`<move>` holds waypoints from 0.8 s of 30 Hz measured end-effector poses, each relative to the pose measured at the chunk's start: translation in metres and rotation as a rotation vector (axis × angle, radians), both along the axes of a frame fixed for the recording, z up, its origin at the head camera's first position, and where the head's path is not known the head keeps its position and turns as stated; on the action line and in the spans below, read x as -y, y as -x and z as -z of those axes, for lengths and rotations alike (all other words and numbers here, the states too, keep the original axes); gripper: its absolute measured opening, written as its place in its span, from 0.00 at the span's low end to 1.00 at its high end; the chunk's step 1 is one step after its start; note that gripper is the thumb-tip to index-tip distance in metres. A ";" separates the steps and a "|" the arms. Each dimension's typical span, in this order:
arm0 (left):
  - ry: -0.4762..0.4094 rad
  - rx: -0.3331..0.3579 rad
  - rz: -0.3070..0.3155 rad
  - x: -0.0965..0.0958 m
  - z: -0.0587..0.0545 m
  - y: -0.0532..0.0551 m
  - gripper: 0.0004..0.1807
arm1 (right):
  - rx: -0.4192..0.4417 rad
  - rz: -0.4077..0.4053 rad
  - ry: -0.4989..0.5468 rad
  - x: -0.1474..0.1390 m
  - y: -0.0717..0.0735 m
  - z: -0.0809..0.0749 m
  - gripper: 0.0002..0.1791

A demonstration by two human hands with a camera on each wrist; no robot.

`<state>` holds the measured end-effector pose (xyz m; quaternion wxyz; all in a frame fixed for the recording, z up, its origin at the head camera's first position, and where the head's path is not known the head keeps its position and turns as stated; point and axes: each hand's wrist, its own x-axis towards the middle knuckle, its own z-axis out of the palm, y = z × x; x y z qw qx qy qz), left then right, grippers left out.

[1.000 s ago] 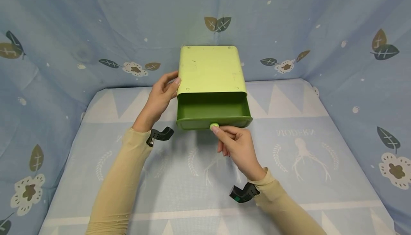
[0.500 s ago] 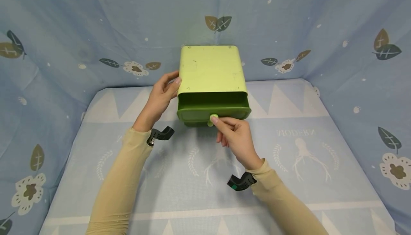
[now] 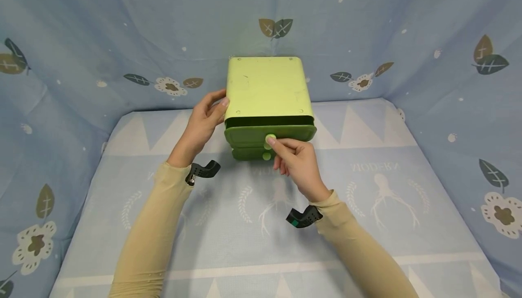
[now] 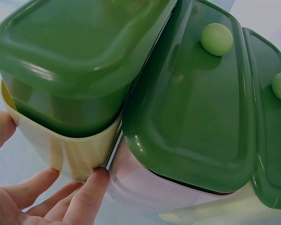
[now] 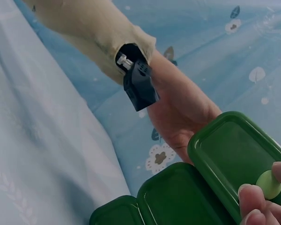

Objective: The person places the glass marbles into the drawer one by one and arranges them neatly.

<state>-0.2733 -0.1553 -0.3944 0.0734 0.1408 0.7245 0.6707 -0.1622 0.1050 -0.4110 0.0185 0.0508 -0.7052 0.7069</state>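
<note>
A small drawer cabinet [image 3: 267,85] with a pale yellow-green top stands at the back of the table. Its dark green top drawer [image 3: 244,134] sticks out a little, leaving a narrow gap beneath the cabinet's front edge. Between thumb and fingers, my right hand [image 3: 299,164] pinches the drawer's round light green knob [image 5: 269,184]. My left hand [image 3: 204,119] rests on the cabinet's left side, its fingertips against the wall of the top tier. The left wrist view shows a middle drawer [image 4: 201,108] in a pinkish tier and a lower drawer [image 4: 271,140], both with round knobs.
A light blue patterned cloth [image 3: 228,243] covers the table. Blue curtains [image 3: 163,26] with leaves and flowers hang behind the cabinet and along both sides. Each wrist carries a small black camera mount [image 3: 303,217].
My right hand has pushed the top drawer inward, away from me, so its opening has narrowed and a lower drawer's knob now shows. My left hand has stayed at the cabinet's side.
</note>
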 end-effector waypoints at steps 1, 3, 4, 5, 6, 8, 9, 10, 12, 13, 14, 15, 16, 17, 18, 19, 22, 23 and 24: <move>0.000 0.000 0.000 0.000 0.000 0.000 0.35 | 0.001 0.002 -0.001 0.000 0.001 0.000 0.22; 0.000 0.000 0.001 0.000 -0.001 -0.001 0.35 | 0.003 0.006 -0.002 0.001 0.003 -0.001 0.22; 0.000 -0.001 0.001 0.000 -0.001 -0.001 0.35 | 0.003 0.007 -0.003 0.001 0.004 -0.001 0.22; -0.002 -0.002 0.000 0.000 -0.001 -0.001 0.35 | 0.003 0.007 -0.002 0.001 0.004 -0.001 0.22; -0.002 -0.003 -0.002 0.000 -0.001 -0.001 0.35 | 0.002 0.007 -0.002 0.001 0.005 -0.002 0.22; -0.005 -0.007 -0.005 0.001 -0.001 -0.001 0.35 | 0.000 0.006 -0.005 0.002 0.007 -0.002 0.22; -0.006 -0.009 -0.004 0.001 -0.001 -0.001 0.35 | 0.000 0.006 -0.006 0.001 0.008 -0.002 0.22; -0.012 -0.011 -0.003 0.000 -0.001 -0.001 0.35 | 0.000 0.008 -0.007 0.001 0.009 -0.002 0.22; -0.016 -0.015 0.000 0.000 -0.001 -0.001 0.34 | 0.000 0.011 -0.009 0.001 0.010 -0.002 0.22; -0.017 -0.016 0.002 0.000 -0.001 -0.001 0.34 | -0.001 0.012 -0.011 0.001 0.011 -0.001 0.22; -0.017 -0.018 0.002 -0.001 0.000 -0.001 0.34 | -0.003 0.013 -0.012 0.000 0.011 -0.001 0.22; -0.016 -0.018 0.003 -0.001 0.000 0.000 0.34 | -0.004 0.013 -0.012 0.000 0.012 -0.001 0.22; -0.013 -0.017 0.003 -0.001 0.000 0.000 0.34 | -0.006 0.012 -0.012 0.000 0.013 0.000 0.23; -0.009 -0.017 0.001 -0.001 0.001 -0.001 0.34 | -0.007 0.011 -0.012 0.000 0.013 0.000 0.23; -0.009 -0.017 0.000 -0.001 0.001 -0.001 0.34 | -0.007 0.010 -0.012 0.000 0.013 0.000 0.23; -0.009 -0.017 -0.001 -0.001 0.002 -0.001 0.34 | -0.005 0.010 -0.013 0.000 0.014 0.001 0.23; -0.007 -0.017 0.001 0.000 0.002 -0.001 0.34 | 0.001 0.011 -0.013 0.000 0.015 0.001 0.23; -0.009 -0.019 0.001 0.000 0.002 -0.001 0.34 | 0.001 0.012 -0.014 0.000 0.015 0.000 0.23; -0.010 -0.020 0.000 0.000 0.002 -0.001 0.34 | 0.001 0.012 -0.015 0.000 0.015 0.000 0.23</move>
